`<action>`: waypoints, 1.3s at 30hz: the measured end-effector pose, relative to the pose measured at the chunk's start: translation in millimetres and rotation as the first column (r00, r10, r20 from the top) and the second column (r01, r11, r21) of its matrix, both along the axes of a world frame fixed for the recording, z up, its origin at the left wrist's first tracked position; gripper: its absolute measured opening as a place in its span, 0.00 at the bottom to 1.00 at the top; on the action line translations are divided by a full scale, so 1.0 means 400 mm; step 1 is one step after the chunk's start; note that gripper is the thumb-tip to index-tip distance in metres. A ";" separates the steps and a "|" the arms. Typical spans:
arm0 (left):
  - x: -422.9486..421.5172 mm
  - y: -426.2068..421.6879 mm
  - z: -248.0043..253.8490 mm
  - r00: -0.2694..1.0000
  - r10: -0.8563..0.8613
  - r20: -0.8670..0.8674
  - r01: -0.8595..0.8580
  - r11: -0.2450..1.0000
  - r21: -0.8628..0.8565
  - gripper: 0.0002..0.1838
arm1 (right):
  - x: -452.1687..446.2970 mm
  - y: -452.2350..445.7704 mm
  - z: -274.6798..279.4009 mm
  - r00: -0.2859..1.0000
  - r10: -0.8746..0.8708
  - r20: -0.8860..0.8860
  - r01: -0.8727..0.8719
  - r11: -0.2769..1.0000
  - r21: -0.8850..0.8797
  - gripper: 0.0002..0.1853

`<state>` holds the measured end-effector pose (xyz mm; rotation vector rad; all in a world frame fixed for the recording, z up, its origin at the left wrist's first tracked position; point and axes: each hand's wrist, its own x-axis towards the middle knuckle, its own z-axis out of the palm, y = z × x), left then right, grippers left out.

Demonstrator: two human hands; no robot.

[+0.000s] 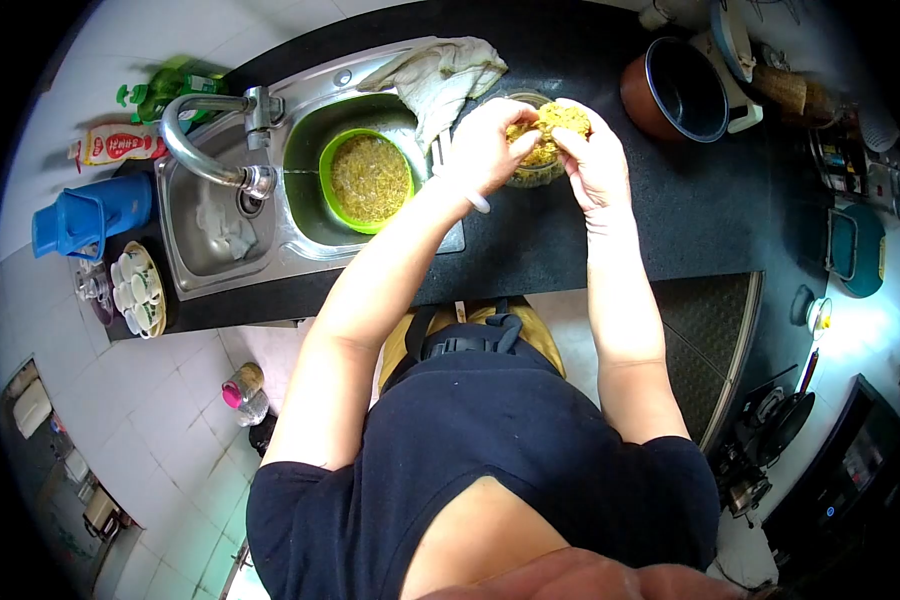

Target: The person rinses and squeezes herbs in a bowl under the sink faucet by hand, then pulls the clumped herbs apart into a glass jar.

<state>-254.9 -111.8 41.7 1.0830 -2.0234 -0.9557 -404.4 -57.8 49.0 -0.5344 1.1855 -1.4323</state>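
Both my hands are over a clear round bowl on the dark counter, right of the sink. My right hand grips a yellow-green clump of crumbly or shredded stuff; its exact kind I cannot tell. My left hand, with a pale bangle at the wrist, has its fingers closed on a smaller part of the same yellow-green stuff. More of it shows inside the bowl, partly hidden by my hands. In the right-hand sink basin, a green tub holds similar yellowish bits in liquid.
A grey cloth drapes over the sink's back corner. The faucet arches over the left basin. A brown pot stands at the back right. Left of the sink are a blue pitcher, a green bottle and a tray of cups.
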 end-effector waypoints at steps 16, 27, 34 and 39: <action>0.001 -0.003 0.001 0.994 -0.005 -0.112 0.009 0.999 0.031 0.09 | -0.010 -0.007 -0.002 0.999 0.031 0.021 -0.031 0.999 -0.021 0.19; 0.018 -0.018 -0.001 0.978 0.058 -0.202 0.010 0.948 0.319 0.10 | -0.027 -0.013 0.005 0.998 0.004 -0.055 -0.006 0.999 -0.046 0.18; 0.014 -0.018 0.001 0.998 0.034 -0.057 -0.023 0.983 0.184 0.06 | -0.013 -0.010 -0.010 0.987 0.014 -0.157 -0.017 1.000 -0.019 0.17; 0.035 -0.031 -0.006 1.000 0.006 -0.009 -0.004 0.980 0.197 0.11 | -0.027 -0.012 -0.003 0.991 -0.008 -0.135 0.006 1.000 -0.021 0.17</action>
